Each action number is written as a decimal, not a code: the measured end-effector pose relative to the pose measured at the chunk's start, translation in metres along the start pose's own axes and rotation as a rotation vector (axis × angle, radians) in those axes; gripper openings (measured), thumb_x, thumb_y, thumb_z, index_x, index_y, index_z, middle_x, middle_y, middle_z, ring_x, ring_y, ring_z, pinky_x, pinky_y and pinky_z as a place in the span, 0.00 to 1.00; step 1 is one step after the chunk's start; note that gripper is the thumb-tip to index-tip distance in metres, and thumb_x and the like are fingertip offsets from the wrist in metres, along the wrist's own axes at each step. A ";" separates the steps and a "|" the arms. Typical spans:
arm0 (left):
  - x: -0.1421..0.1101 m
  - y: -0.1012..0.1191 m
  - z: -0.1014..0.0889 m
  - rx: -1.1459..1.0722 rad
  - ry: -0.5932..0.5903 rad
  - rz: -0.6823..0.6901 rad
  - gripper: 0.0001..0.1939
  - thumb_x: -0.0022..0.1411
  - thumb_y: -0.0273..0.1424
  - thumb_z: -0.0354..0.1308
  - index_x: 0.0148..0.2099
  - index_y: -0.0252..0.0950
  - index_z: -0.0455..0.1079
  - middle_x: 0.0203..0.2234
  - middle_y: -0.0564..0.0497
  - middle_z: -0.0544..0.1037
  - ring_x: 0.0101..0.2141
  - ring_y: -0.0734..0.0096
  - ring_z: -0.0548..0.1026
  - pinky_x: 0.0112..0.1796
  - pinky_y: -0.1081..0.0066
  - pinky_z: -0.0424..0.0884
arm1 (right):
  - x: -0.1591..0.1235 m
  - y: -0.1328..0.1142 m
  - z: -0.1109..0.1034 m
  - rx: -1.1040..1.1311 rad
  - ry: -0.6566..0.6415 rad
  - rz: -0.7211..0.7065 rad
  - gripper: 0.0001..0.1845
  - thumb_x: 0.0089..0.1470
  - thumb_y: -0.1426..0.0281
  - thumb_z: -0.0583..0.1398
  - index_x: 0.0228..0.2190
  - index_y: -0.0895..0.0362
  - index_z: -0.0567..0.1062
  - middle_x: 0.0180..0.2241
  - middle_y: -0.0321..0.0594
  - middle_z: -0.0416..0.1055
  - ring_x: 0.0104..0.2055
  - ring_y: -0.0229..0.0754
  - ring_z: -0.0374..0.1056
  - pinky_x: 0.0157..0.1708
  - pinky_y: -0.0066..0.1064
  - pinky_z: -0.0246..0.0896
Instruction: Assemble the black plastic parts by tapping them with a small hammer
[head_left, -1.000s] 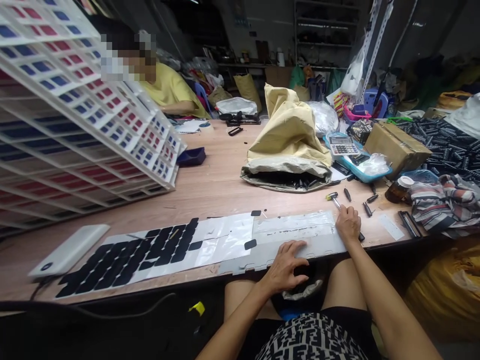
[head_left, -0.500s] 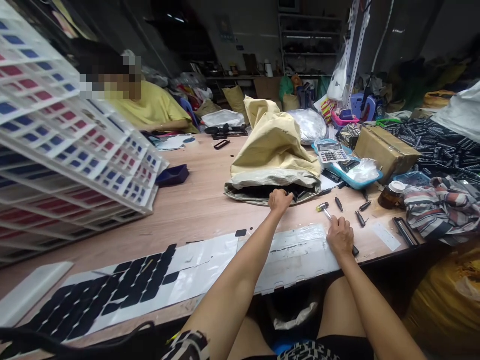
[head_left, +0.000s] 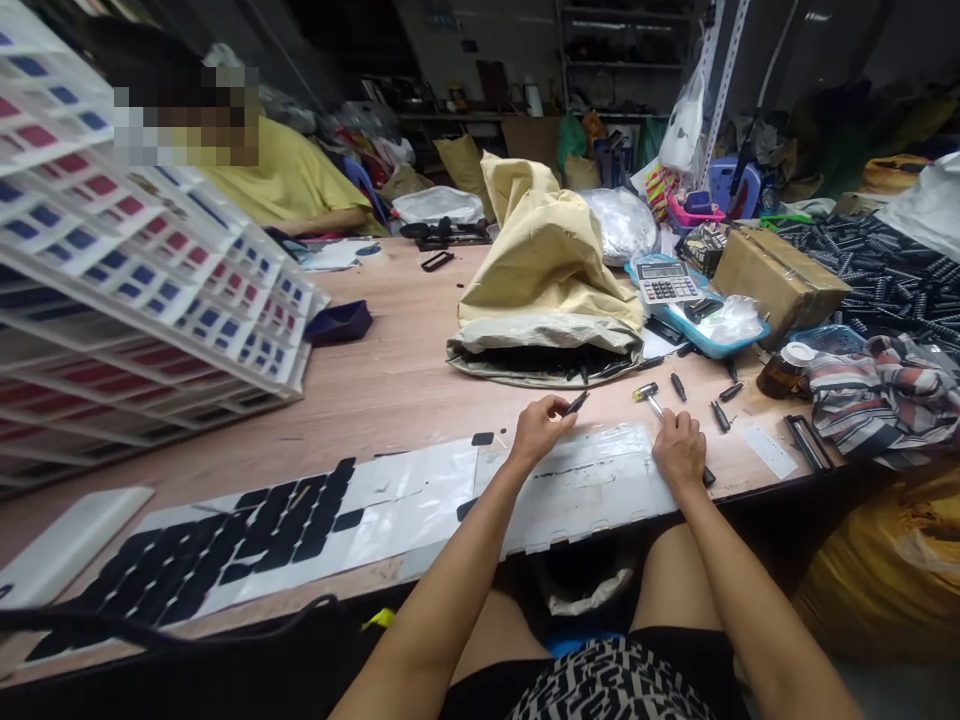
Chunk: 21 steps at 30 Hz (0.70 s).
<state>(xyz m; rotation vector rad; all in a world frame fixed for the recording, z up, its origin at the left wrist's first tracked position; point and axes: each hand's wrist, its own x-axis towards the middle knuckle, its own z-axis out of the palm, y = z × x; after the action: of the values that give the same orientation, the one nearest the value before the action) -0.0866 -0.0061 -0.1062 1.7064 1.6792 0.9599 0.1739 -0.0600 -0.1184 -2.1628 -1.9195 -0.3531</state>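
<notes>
Between the fingertips of my left hand [head_left: 538, 432] is a small black pointed part [head_left: 577, 402], held just above the white sheet [head_left: 600, 480]. Behind it lies a cream sack [head_left: 544, 270], its mouth facing me and dark pieces inside. My right hand [head_left: 680, 450] is closed around a small hammer [head_left: 651, 398], which rests on the table with its yellow-tipped head pointing away from me. Several black parts like the held one, such as this black piece [head_left: 720, 416], lie right of the hammer.
To the left leans a white plastic crate [head_left: 289, 350], beside a dark blue tray [head_left: 341, 322]. Black stickers [head_left: 187, 555] cover the sheet's left end. At right are a blue basket [head_left: 712, 340], a cardboard box [head_left: 780, 280] and a brown jar [head_left: 784, 372]. A person in yellow [head_left: 300, 180] sits across.
My left hand has come out of the sack's mouth toward me with a small black part. My right hand stays on the hammer. The view has tilted slightly downward.
</notes>
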 end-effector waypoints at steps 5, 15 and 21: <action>-0.061 -0.024 -0.001 0.008 -0.117 0.127 0.09 0.56 0.33 0.65 0.40 0.40 0.78 0.36 0.51 0.81 0.40 0.62 0.72 0.44 0.64 0.68 | 0.003 0.001 0.001 0.004 0.025 -0.006 0.19 0.65 0.71 0.50 0.54 0.58 0.72 0.42 0.50 0.66 0.43 0.50 0.59 0.37 0.36 0.52; -0.058 -0.032 0.006 0.076 -0.110 0.163 0.10 0.57 0.34 0.68 0.43 0.42 0.81 0.36 0.50 0.78 0.43 0.60 0.70 0.45 0.62 0.66 | -0.008 0.001 -0.019 0.370 0.051 0.049 0.23 0.62 0.70 0.52 0.54 0.58 0.77 0.42 0.51 0.72 0.44 0.51 0.66 0.41 0.39 0.61; -0.057 -0.038 0.010 0.032 -0.086 0.150 0.10 0.56 0.35 0.70 0.42 0.42 0.81 0.34 0.51 0.77 0.43 0.62 0.70 0.44 0.65 0.66 | -0.058 -0.034 -0.051 0.934 -0.143 -0.081 0.19 0.62 0.63 0.55 0.49 0.57 0.79 0.46 0.47 0.77 0.44 0.46 0.72 0.45 0.37 0.68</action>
<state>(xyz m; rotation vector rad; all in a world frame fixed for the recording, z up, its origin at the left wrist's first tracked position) -0.0994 -0.0593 -0.1486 1.8894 1.5364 0.9171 0.1325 -0.1272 -0.0891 -1.4986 -1.7160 0.5955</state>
